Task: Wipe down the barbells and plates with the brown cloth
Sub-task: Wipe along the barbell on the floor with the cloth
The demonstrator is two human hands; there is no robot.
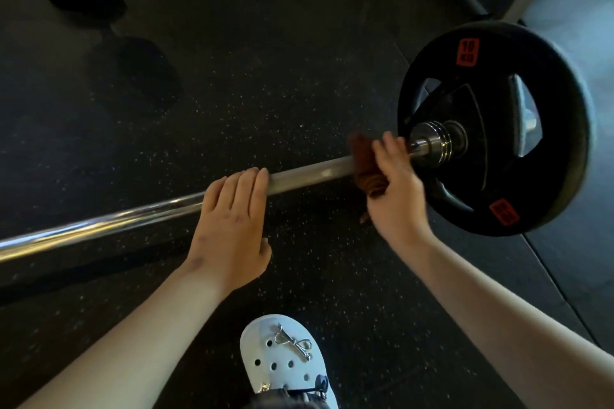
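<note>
Dark speckled rubber floor (232,93) (dim)

The bar (309,176) is shiny silver. The plate (518,43) is black, with red labels (467,52) that have dark writing. The cloth (363,159) is brown. The floor (265,93) is black with lots of tiny pale dots. The shoe (282,365) is white with round holes and a silver charm (294,342).

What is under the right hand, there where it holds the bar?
The brown cloth, bunched around the bar beside the steel collar of the black plate; a tail hangs below. The stretch of bar inside the cloth is covered.
</note>
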